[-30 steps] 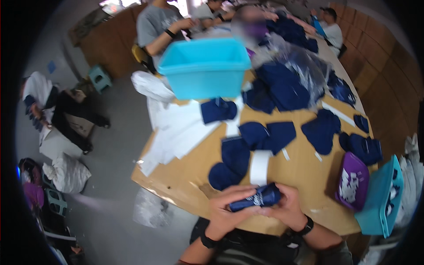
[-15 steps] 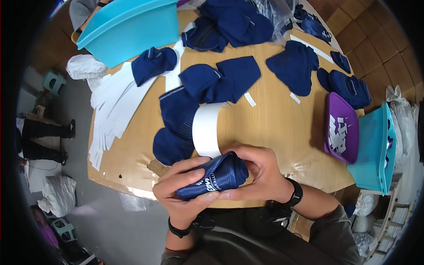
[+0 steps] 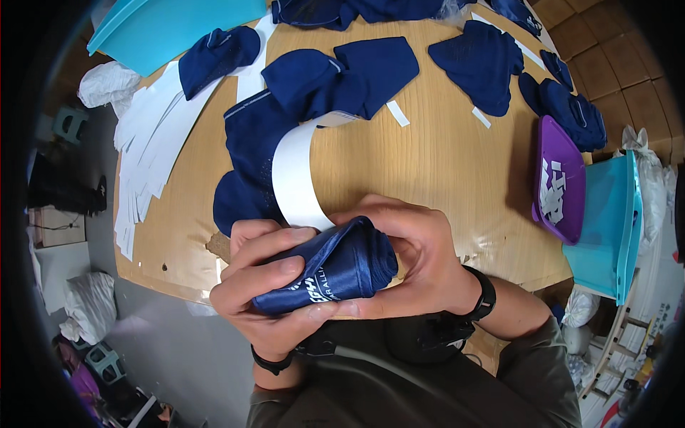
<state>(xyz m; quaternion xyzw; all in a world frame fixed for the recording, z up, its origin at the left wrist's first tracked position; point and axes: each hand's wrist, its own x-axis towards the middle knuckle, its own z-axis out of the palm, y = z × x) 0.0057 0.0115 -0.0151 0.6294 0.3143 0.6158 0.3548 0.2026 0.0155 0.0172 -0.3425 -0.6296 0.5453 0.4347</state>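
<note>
Both my hands hold a rolled navy cloth bundle (image 3: pixel 364 260) with a shiny outer face and white print, close to my body over the table's near edge. My left hand (image 3: pixel 260 274) wraps its left side, fingers on top and thumb below. My right hand (image 3: pixel 421 257) grips the right end, where the coiled layers show. A white paper strip (image 3: pixel 292 178) curves up from behind the bundle; its lower end is hidden by the hands and roll. Navy cloth pieces (image 3: pixel 250 139) lie just beyond and left of the strip.
White paper strips (image 3: pixel 153 146) fan out at the left under a navy piece (image 3: pixel 217 60). A turquoise bin (image 3: pixel 164 32) stands at the far left. At the right are a purple basket (image 3: pixel 564 167) of small white slips and another turquoise bin (image 3: pixel 603 242). More navy pieces (image 3: pixel 478 64) lie beyond.
The view has shifted, so the table's things sit higher and the far bin is partly cut off. Both hands keep hold of the rolled bundle, its coiled right end now turned more into view.
</note>
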